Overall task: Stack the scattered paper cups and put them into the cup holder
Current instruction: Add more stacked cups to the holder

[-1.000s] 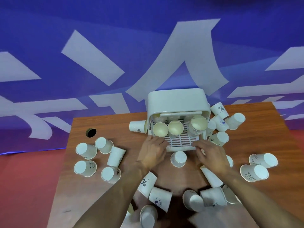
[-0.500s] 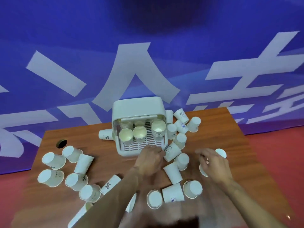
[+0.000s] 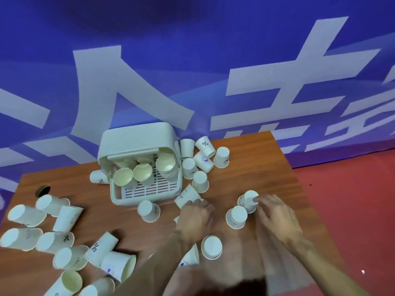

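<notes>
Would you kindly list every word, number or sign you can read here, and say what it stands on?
"%" on the back-right cup, right of the cup holder.
"%" on the front-left cup, lying on its side.
"%" on the left cup.
Blue emblem cup: print too blurred.
Wall banner: huge white characters, cropped, unreadable.

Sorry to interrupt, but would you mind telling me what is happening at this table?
A person is gathering white paper cups scattered over a brown wooden table. The right hand reaches an upside-down cup, the left hand a tipped-over cup beside the white plastic cup holder, which already holds several cup stacks. Blur hides whether either hand grips. Many cups lie loose.
</notes>
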Available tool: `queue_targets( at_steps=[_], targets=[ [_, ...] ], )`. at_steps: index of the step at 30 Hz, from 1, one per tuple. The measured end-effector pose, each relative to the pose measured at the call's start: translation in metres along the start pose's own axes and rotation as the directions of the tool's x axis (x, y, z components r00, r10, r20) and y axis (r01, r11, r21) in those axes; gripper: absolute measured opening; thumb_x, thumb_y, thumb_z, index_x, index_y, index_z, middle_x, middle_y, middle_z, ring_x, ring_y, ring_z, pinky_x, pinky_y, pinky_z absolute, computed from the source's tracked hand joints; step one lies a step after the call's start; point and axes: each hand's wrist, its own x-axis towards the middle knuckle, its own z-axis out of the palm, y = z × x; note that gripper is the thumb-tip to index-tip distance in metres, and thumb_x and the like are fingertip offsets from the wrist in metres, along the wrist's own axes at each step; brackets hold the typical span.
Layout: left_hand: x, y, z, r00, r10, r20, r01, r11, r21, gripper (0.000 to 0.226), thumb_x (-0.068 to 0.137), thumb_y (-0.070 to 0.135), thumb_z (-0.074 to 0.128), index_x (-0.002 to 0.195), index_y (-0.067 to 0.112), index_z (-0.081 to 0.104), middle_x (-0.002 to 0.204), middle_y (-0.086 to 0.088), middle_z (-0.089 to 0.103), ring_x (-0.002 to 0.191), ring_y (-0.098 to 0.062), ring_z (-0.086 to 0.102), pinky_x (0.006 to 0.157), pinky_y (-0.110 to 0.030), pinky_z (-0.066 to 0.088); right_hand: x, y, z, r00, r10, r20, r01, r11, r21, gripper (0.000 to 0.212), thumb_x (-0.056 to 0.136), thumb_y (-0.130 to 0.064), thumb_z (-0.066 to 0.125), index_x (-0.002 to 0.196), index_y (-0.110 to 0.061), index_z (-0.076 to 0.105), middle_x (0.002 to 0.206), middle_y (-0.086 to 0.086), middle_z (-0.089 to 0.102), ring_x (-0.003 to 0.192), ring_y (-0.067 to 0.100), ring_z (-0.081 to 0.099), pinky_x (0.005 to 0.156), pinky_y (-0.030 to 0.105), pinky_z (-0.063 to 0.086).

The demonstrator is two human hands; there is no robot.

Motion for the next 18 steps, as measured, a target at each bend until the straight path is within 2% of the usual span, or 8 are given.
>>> queue_targets(
  at_steps=[3,6,10,15,18],
  targets=[
    [0.015,-0.009,0.002,1.0,-0.012,0.011,0.012,1.0,-0.004,0.026,0.089,0.027,0.043,0.102,0.024,0.065,0.099,0.003,0.064,0.093,-0.022,0.058,0.074,-0.034,0.039,0.021,-0.008,0.005,1.0,-0.013,-0.001,0.013,1.0,0.018,0.025,0.087,-0.014,0.064,0.106,-0.029,0.069,0.104,-0.016,0.067,0.102,0.013,0.059,0.069,0.032,0.049],
    [0.034,-0.013,-0.001,0.999,0.007,0.042,-0.007,1.0,0.017,0.02,0.087,0.023,0.046,0.095,0.021,0.064,0.09,0.0,0.063,0.086,-0.025,0.06,0.066,-0.032,0.033,0.04,-0.01,0.008,0.999,-0.018,0.033,0.018,1.0,-0.005,0.023,0.09,-0.018,0.061,0.107,-0.029,0.069,0.107,-0.017,0.067,0.106,0.011,0.056,0.07,0.028,0.044],
    [0.06,-0.005,-0.001,0.994,0.041,0.096,-0.046,0.998,0.044,0.019,0.086,0.025,0.048,0.094,0.021,0.065,0.088,0.002,0.063,0.083,-0.023,0.059,0.064,-0.031,0.027,0.052,-0.003,0.009,0.999,-0.008,0.05,0.009,1.0,-0.02,0.019,0.089,-0.026,0.064,0.108,-0.028,0.069,0.108,-0.015,0.067,0.108,0.014,0.056,0.072,0.03,0.046],
    [0.097,-0.001,-0.006,0.997,0.023,0.079,-0.036,0.986,0.162,0.015,0.084,0.021,0.052,0.095,0.018,0.062,0.093,-0.001,0.062,0.092,-0.025,0.055,0.069,-0.034,0.034,0.073,0.0,0.011,0.977,0.066,0.201,-0.029,0.983,-0.182,0.04,0.088,-0.051,0.06,0.12,-0.028,0.062,0.115,-0.012,0.063,0.115,0.015,0.05,0.086,0.03,0.043],
    [0.119,-0.005,-0.006,0.988,0.078,0.136,-0.112,0.956,0.271,0.02,0.083,0.018,0.054,0.102,0.015,0.059,0.102,-0.005,0.061,0.101,-0.027,0.05,0.079,-0.038,0.037,0.09,-0.002,0.015,0.949,0.139,0.283,-0.068,0.967,-0.246,0.049,0.086,-0.062,0.056,0.123,-0.03,0.058,0.118,-0.01,0.061,0.121,0.017,0.048,0.094,0.032,0.043]
  ],
)
